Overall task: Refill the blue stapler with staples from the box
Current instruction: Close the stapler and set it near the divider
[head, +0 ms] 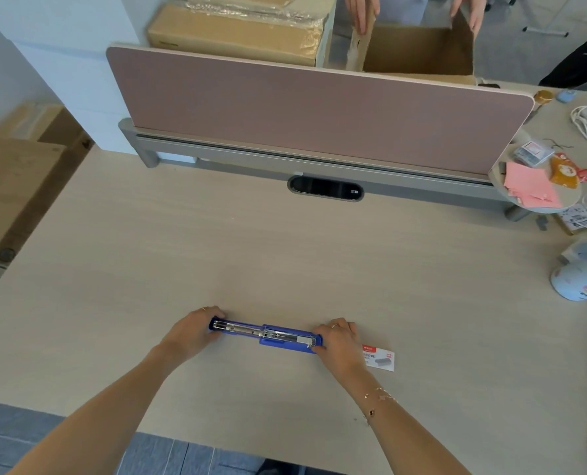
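The blue stapler (268,335) lies unfolded flat on the light wooden desk (285,252), its metal staple channel facing up. My left hand (192,332) grips its left end. My right hand (338,339) grips its right end. Just right of my right hand, partly hidden by the wrist, a small white staple box (381,358) rests flat on the desk.
A pink divider panel (319,111) closes off the desk's far side, with a cable port (325,188) in front of it. At the right are pink paper (530,186), small packets, white cords and a white appliance (583,275). Beyond the divider another person's hands hold a cardboard box (418,49).
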Demonstrator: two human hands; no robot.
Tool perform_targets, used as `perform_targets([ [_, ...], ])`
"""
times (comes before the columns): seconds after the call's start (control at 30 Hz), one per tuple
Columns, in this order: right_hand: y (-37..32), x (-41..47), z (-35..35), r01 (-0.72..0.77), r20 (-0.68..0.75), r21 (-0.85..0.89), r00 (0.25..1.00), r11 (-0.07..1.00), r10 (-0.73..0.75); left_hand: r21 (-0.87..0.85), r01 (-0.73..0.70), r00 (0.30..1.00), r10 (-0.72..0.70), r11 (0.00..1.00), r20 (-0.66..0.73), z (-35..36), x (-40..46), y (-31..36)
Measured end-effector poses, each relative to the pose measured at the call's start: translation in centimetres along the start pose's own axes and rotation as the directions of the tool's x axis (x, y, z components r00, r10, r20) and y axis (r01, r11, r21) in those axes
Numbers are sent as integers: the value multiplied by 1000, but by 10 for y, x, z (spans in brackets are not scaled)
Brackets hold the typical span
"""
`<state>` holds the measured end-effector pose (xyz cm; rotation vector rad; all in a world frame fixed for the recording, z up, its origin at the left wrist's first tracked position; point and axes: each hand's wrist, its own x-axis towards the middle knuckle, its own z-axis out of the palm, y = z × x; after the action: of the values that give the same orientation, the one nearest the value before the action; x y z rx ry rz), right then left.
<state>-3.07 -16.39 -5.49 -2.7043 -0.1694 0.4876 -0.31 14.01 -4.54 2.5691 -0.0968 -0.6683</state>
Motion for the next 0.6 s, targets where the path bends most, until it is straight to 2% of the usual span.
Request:
perform_targets([
  [0.4,4,-7,-3,-9,14,102,1000,995,7,-30,-195,976,191,980,-107,-13,-16,11],
  [0.6,1,-9,-1,-8,-10,93,1000,996,9,-41,-160,966,148,986,-211,-9,-26,28],
])
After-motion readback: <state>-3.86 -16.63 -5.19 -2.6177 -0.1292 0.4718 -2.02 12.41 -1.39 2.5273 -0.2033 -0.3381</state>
